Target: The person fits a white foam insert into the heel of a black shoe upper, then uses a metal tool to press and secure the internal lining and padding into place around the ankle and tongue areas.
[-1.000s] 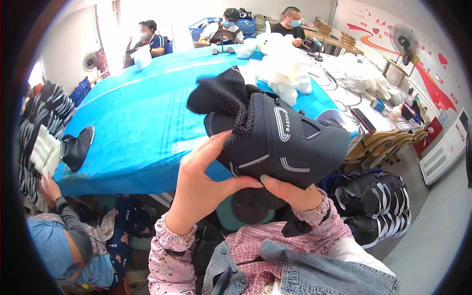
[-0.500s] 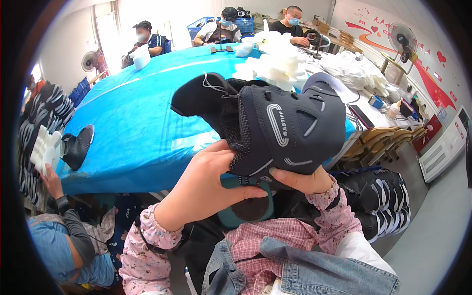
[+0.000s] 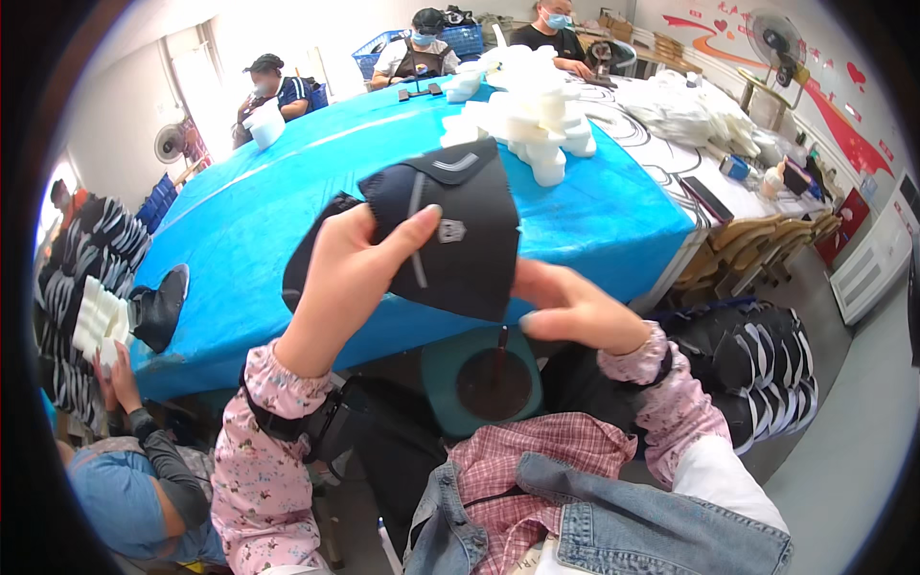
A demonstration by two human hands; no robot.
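A black shoe upper (image 3: 474, 259), with grey piping and a small light emblem, is held up in front of me above the near edge of the blue-covered table (image 3: 613, 220). My left hand (image 3: 345, 273) grips it at its left part, thumb across the front and fingers behind. At its right edge is my right hand (image 3: 580, 311), slightly blurred, fingers apart; the index fingertip meets the edge, and whether it touches cannot be told. Part of the upper is hidden behind my left hand.
White foam pieces (image 3: 527, 115) lie piled on the table. Another dark upper (image 3: 163, 307) stands at its left edge, by a co-worker's hands (image 3: 117, 374) with white foam. Stacked uppers (image 3: 747, 364) lie at lower right; a green stool (image 3: 436, 383) stands below. Several people sit across the table.
The upper has been turned and moved left, now showing a different side. My left hand has shifted up and left with it; my right hand has let go underneath and opened beside its edge.
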